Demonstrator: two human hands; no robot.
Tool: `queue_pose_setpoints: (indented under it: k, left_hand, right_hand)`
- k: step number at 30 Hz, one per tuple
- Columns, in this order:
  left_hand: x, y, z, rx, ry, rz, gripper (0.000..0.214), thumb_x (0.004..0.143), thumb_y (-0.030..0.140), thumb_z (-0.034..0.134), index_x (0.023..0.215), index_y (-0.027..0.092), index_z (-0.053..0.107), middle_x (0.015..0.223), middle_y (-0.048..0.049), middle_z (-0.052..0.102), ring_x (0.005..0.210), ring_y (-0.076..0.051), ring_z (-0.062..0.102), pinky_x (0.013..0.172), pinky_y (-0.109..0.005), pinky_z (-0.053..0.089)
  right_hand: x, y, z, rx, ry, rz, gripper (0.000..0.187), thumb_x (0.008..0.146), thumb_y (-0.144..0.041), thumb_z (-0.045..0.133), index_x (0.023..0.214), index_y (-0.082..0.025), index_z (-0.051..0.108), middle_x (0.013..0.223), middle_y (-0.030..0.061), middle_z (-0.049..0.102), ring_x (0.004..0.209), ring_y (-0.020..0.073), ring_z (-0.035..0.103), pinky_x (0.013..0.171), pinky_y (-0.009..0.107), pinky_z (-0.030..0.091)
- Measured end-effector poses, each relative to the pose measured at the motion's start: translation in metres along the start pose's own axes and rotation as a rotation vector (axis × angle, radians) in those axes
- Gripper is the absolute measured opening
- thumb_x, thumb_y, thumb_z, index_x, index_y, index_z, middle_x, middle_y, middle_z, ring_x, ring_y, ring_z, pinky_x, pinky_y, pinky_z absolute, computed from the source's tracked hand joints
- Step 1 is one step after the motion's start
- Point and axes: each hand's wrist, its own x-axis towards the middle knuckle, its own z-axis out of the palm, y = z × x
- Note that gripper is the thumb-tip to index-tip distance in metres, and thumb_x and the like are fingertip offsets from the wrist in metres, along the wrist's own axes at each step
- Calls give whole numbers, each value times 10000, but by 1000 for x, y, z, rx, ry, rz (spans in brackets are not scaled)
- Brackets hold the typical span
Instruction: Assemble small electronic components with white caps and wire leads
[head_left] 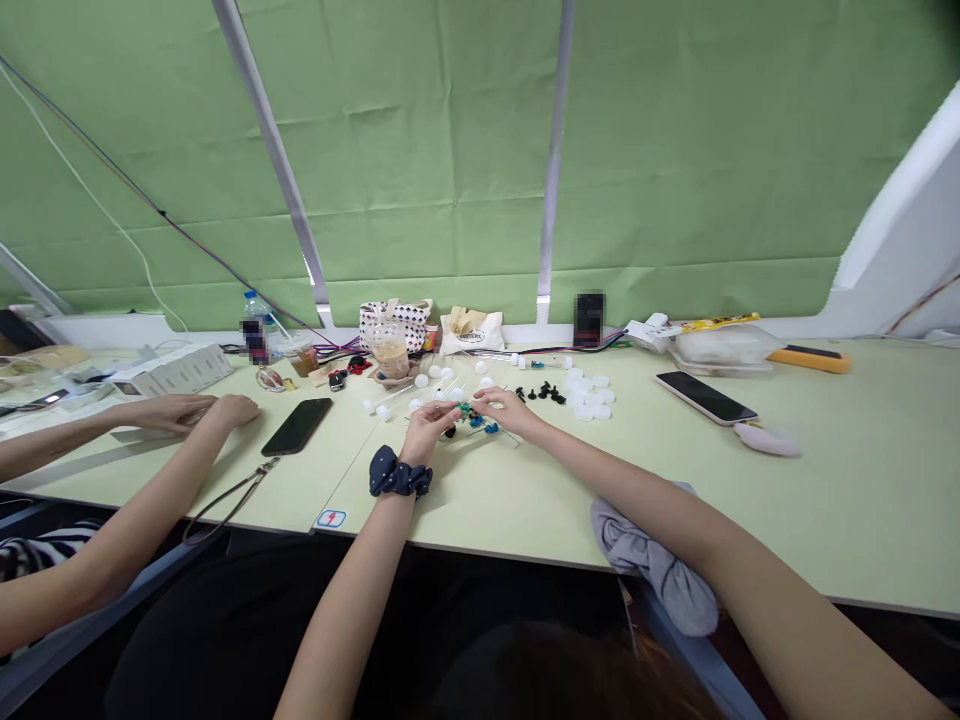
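Observation:
My left hand (429, 424), with a dark dotted scrunchie (396, 475) at the wrist, pinches a small green piece (464, 409) whose kind is too small to make out. Close against it from the right is my right hand (508, 409), its fingers closed; what they hold is hidden. Small blue pieces (490, 428) lie on the table just below the fingertips. Right of my hands are black knob-like parts (553, 394) and a cluster of round white caps (589, 398). Clear tubes with white caps (544, 362) lie behind and to the left of my hands.
At left, another person's hands (176, 410) rest by white boxes (184, 372). A black phone (298, 427) lies between us. Behind stand an iced drink cup (391, 352) and a pouch (471, 331). Another phone (706, 397) and a plastic container (720, 348) are at right.

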Motion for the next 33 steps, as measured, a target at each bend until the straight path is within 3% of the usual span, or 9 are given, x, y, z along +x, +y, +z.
queue_pose_setpoints:
  k: [3, 7, 11, 15, 19, 23, 27, 30, 33]
  left_hand:
    - [-1, 2, 1, 3, 11, -5, 381, 570, 368, 798, 859, 139, 702, 818, -65, 689, 655, -116, 572, 606, -242, 425]
    - [-1, 3, 2, -1, 9, 0, 379, 576, 365, 795, 865, 140, 702, 799, -61, 688, 659, -116, 574, 603, -239, 426]
    - [-2, 4, 3, -3, 5, -6, 354, 577, 359, 795, 843, 143, 701, 833, -64, 690, 671, -116, 575, 622, -244, 432]
    - [-2, 5, 3, -8, 3, -6, 353, 569, 359, 799, 832, 147, 697, 804, -61, 689, 694, -132, 589, 618, -244, 428]
    - [-1, 4, 2, -2, -8, -1, 340, 573, 354, 796, 827, 151, 698, 791, -57, 688, 686, -131, 587, 603, -240, 419]
    - [-1, 3, 1, -10, -10, -4, 331, 582, 342, 795, 835, 153, 699, 805, -56, 688, 693, -129, 587, 614, -241, 423]
    - [-1, 2, 2, -5, -16, -2, 331, 575, 343, 798, 831, 156, 700, 815, -56, 690, 685, -128, 583, 604, -239, 417]
    - [-1, 1, 2, 2, -14, -4, 342, 571, 348, 799, 837, 155, 704, 815, -60, 691, 689, -135, 586, 608, -244, 420]
    - [-1, 2, 2, 3, -27, -3, 346, 572, 352, 799, 843, 156, 709, 805, -60, 691, 693, -138, 591, 616, -247, 423]
  right_hand:
    - [1, 1, 0, 23, -5, 37, 476, 779, -598, 502, 727, -171, 704, 1096, 90, 602, 1027, 220, 547, 917, 356, 382]
    - [2, 2, 0, 7, 18, -11, 394, 652, -538, 682, 836, -190, 697, 1093, 78, 605, 1045, 226, 537, 912, 357, 386]
    - [1, 0, 0, 32, 6, 47, 516, 796, -612, 456, 677, -170, 694, 1101, 100, 597, 1058, 223, 537, 937, 361, 368]
    - [1, -2, 0, 3, 28, -4, 427, 695, -588, 616, 804, -185, 705, 1135, 89, 587, 1084, 228, 521, 958, 358, 352]
    - [1, -1, 0, 11, -7, 47, 548, 811, -628, 416, 675, -170, 683, 1083, 96, 614, 1041, 223, 541, 949, 370, 356]
    - [1, -2, -1, -25, 16, -10, 437, 708, -599, 597, 821, -187, 684, 1093, 81, 614, 1075, 227, 521, 936, 355, 366]
    - [1, -2, 0, 2, -9, 20, 521, 782, -637, 462, 686, -169, 670, 1048, 90, 621, 1028, 215, 549, 923, 344, 379]
    - [1, 0, 1, 5, -1, 11, 451, 731, -613, 560, 784, -181, 678, 1035, 76, 627, 1023, 216, 551, 924, 348, 382]
    - [1, -1, 1, -12, -32, -19, 442, 740, -606, 556, 709, -180, 669, 1010, 78, 632, 1023, 218, 552, 939, 345, 367]
